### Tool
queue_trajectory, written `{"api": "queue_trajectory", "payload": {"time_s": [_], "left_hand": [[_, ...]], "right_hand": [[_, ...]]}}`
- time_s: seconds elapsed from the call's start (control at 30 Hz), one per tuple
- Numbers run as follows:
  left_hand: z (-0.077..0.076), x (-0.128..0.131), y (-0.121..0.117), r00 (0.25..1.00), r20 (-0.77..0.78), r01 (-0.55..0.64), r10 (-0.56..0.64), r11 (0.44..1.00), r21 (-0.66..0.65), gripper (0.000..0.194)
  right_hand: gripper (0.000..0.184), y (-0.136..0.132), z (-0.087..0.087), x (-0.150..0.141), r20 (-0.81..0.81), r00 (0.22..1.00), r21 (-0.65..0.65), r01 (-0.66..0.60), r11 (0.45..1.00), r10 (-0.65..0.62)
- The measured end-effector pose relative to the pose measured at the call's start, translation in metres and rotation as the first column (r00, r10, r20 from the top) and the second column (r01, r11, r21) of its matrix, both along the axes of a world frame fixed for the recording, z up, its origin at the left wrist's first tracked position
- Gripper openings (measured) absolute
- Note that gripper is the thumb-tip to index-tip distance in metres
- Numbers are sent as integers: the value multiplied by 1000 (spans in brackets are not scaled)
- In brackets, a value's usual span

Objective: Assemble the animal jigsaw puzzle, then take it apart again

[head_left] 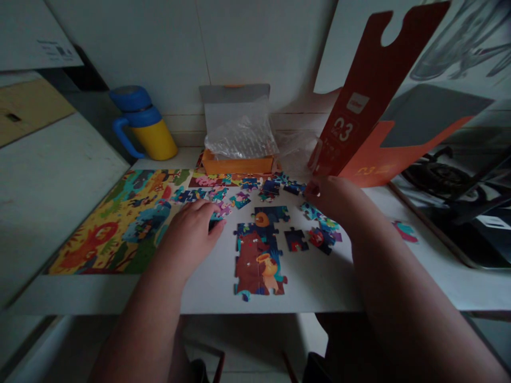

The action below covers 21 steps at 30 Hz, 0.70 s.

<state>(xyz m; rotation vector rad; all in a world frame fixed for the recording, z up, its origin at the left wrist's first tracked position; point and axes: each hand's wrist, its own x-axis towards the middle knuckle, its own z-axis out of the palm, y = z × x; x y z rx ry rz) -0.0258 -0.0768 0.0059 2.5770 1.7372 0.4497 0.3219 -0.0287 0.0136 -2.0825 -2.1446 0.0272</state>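
My left hand (195, 227) is left of the partly joined jigsaw, its thumb and fingers curled around a teal puzzle piece (216, 216). My right hand (329, 192) reaches to the back right, fingertips pinched at a dark puzzle piece (305, 190) by the loose pile; the fingers partly hide it. Between the hands lies the joined jigsaw section (255, 258), which shows a brown bear and a honey pot. Right of it are a loose dark piece (296, 240) and a small red-and-blue cluster (321, 239). Several more pieces (271, 187) are scattered behind.
A colourful picture sheet (115, 229) covers the left of the white tabletop (215, 298). At the back stand an orange box (235, 166) with plastic wrap (241, 138), a blue-and-yellow flask (154, 133) and a tall orange-red folder (359, 106). A gas stove (451, 197) is at right.
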Motion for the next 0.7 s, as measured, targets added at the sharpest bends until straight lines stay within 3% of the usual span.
{"api": "queue_trajectory", "payload": {"time_s": [0.17, 0.4, 0.57, 0.7], "left_hand": [[-3, -5, 1, 996, -44, -71, 71, 997, 12, 20], [-3, -4, -1, 996, -46, -81, 83, 996, 32, 16], [-8, -1, -1, 995, -19, 97, -97, 995, -22, 41], [-11, 2, -1, 988, 21, 155, -154, 986, -65, 43]], "right_hand": [[16, -2, 4, -19, 2, 999, -33, -33, 999, 33], [14, -3, 4, -27, -48, 994, -20, -95, 995, 94], [27, 2, -7, -38, -111, 957, 95, -258, 961, 268], [43, 9, -20, -52, -112, 924, 174, -343, 923, 365]]}}
